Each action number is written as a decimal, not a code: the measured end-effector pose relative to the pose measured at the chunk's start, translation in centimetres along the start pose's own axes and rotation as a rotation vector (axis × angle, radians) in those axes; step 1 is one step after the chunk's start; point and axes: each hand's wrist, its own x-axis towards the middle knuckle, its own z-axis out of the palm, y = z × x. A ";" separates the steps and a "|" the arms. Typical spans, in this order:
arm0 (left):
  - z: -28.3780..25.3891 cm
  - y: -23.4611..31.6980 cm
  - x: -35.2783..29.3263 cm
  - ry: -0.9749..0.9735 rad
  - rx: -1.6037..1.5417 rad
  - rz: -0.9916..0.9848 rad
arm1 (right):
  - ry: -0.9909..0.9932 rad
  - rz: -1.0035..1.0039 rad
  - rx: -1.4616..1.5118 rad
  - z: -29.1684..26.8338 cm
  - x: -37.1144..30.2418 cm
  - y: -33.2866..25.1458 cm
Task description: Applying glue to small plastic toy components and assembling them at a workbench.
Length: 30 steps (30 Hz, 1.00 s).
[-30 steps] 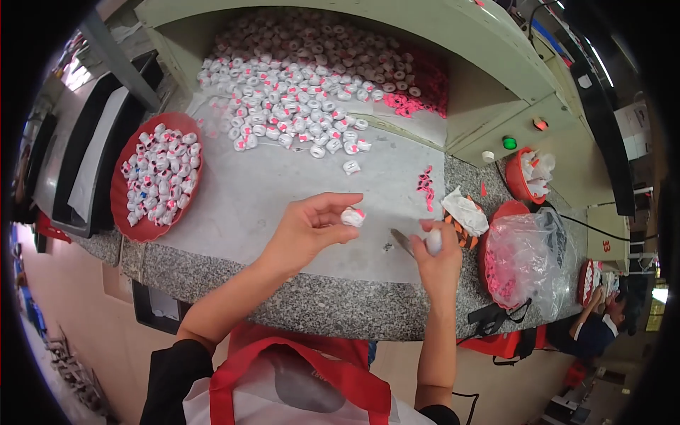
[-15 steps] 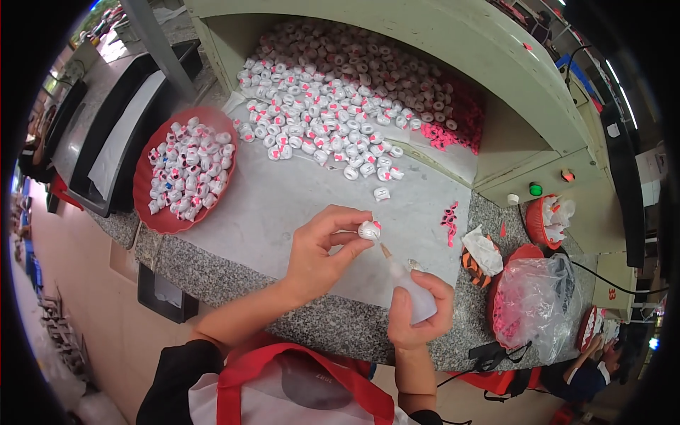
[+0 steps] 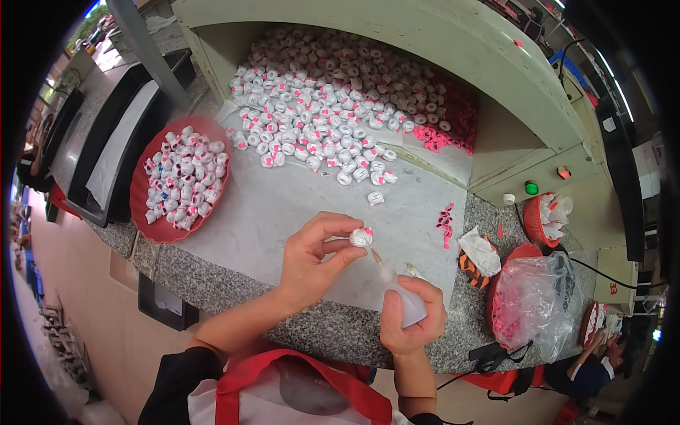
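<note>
Between thumb and fingers, my left hand (image 3: 316, 256) pinches a small white toy head (image 3: 361, 237) with a pink bow-like patch. My right hand (image 3: 414, 316) is wrapped round a translucent squeeze bottle (image 3: 405, 301) with a narrow tip. That tip (image 3: 377, 257) points up at the lower side of the toy head; whether it touches cannot be made out. One loose white piece (image 3: 375, 199) lies on the sheet just beyond my hands. Farther back spreads a big heap of similar white pieces (image 3: 319, 120), many with pink patches.
A red bowl (image 3: 134, 202) of white pieces stands at left, beside black trays (image 3: 106, 159). Small pink parts (image 3: 445, 225) lie on the sheet's right. Past them are a striped container with tissue (image 3: 480, 255), a bag-covered red bowl (image 3: 535, 297) and a red basket (image 3: 542, 219). A cabinet (image 3: 496, 78) overhangs the heap.
Both hands have shifted slightly left and down, still holding the toy head and bottle. The toy head appears turned a little, its pink patch now facing up more. The whole view has moved slightly.
</note>
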 end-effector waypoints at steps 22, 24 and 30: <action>-0.1 0.0 -0.1 -0.010 0.031 0.006 | -0.044 -0.001 -0.015 -0.4 0.3 -0.2; -0.2 -0.1 -0.1 -0.026 0.027 0.001 | -0.052 0.006 -0.008 -0.3 0.3 -0.3; -0.2 0.4 0.1 -0.018 -0.105 -0.139 | -0.062 -0.033 0.027 -0.2 0.3 -0.2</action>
